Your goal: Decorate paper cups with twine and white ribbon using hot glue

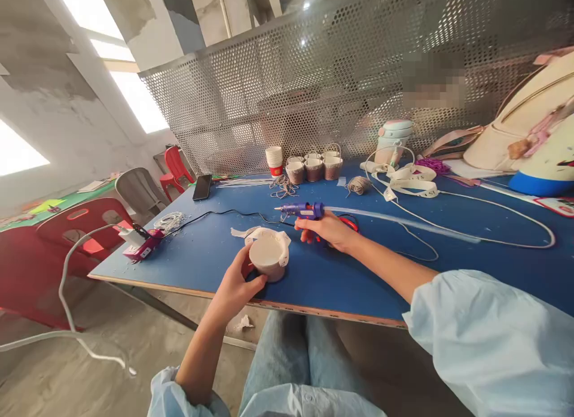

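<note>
My left hand (236, 283) grips a small paper cup (268, 259) near the table's front edge; the cup stands upside down with a white ribbon (262, 233) wrapped round its top. My right hand (329, 230) holds a blue glue gun (301, 210) by its handle just behind the cup, its nozzle pointing left. A long clear glue stick (403, 223) sticks out of the gun's back toward the right. The gun's black cord (215, 214) runs left across the blue table (359, 273).
Three ribbon-wrapped cups with handles (314, 166) and a stack of paper cups (274, 158) stand at the back by a perforated metal screen. A phone (202, 186), twine ball (358, 184), ribbon roll (410, 180), white cable, power strip (141, 243) and bags (529, 121) lie around. Red chairs stand left.
</note>
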Demonstrator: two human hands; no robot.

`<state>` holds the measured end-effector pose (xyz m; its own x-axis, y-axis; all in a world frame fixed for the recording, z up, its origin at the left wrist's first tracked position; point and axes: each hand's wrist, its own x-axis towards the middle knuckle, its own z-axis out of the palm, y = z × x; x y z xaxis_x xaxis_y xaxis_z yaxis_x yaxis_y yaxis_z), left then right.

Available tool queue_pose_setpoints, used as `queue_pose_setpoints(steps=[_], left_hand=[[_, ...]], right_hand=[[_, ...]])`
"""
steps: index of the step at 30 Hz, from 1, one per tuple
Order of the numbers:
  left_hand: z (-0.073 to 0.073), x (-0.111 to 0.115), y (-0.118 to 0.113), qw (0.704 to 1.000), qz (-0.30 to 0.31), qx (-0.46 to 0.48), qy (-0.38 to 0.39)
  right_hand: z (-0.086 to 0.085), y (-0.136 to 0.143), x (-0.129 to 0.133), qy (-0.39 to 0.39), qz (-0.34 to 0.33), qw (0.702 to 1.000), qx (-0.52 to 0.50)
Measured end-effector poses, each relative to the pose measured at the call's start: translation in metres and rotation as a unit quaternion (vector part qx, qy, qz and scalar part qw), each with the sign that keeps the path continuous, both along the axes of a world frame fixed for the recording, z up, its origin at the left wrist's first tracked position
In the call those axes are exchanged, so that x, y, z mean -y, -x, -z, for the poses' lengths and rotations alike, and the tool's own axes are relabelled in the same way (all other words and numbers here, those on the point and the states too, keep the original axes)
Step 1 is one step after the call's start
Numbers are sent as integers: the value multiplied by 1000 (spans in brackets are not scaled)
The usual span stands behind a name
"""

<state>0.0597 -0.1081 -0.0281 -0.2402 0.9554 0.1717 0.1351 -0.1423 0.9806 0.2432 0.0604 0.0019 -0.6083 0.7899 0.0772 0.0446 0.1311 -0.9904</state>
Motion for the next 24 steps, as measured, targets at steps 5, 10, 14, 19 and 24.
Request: queue_pose_setpoints(steps=[5,10,14,19,24], left_hand=[[1,-8,-4,998,7,-61,-5],[1,-8,-13,993,-21,-118,-2],[5,-3,-10,996,-2,-90,-1],[12,-1,-1,1000,-4,11,-19],[12,-2,0,999,-14,29,-25]], right_hand=[[6,-6,12,30,5,999,-14],[5,-6,16,31,26,999,-19],[9,-8,17,23,35,999,-10],[11,-11,19,-5,58,998,8],[13,-13,21,-68,73,994,52]])
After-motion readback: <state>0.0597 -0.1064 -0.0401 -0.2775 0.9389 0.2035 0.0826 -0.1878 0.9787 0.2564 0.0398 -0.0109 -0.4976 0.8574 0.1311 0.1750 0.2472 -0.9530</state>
